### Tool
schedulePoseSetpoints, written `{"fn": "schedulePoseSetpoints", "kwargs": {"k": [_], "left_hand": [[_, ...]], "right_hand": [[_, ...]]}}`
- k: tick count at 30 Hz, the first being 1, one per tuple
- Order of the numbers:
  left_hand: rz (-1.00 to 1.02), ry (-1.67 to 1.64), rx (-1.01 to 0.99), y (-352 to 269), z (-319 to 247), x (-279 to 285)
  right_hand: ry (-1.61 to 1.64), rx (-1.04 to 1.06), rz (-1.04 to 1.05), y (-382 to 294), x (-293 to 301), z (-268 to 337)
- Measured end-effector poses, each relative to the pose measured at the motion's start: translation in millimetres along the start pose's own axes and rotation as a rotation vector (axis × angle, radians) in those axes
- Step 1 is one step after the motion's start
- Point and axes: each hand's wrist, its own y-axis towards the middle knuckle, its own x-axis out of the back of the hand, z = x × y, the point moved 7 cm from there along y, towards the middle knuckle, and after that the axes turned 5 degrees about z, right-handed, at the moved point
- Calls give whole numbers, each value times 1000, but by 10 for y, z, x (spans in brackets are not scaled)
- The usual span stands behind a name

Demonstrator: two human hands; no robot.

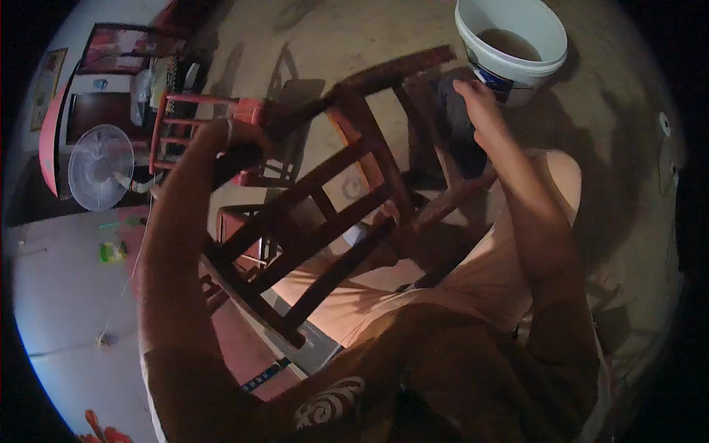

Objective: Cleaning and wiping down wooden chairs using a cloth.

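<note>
A dark reddish-brown wooden chair point(382, 160) is tilted over my lap, its slatted frame towards me. My left hand point(243, 135) is closed around a dark bar of it at the upper left; the fingers are partly hidden. My right hand point(481, 108) is at the chair's far right side, thumb uppermost. From its fingers a dark grey cloth point(462, 124) seems to hang, though the grip is poorly lit. Just beyond that hand stands a white plastic bucket point(515, 66) with murky brownish liquid in it.
Past my left arm are a red wooden chair point(188, 99) and a standing fan point(101, 166). A dark stool point(302, 94) stands on the bare floor point(382, 27) ahead. A red box-like stool point(238, 232) is behind the slats. A pale wall point(72, 288) rises at left.
</note>
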Motion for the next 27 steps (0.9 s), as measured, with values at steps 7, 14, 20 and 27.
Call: {"fn": "schedulePoseSetpoints", "kwargs": {"k": [7,14,20,27], "left_hand": [[-315,197,-209,859,1585,-642],[-709,590,-118,792,1825,-1850],[-927,183,-176,512,1724,-2495],[-721,32,-195,802,1801,-2556]], "right_hand": [[-80,-57,213,-400,-462,37],[-240,-120,354,-589,-1091,-341],[-667,199,771,-1218,-1839,-756],[-1175,725,960,-1628,-2242,-1601]]}}
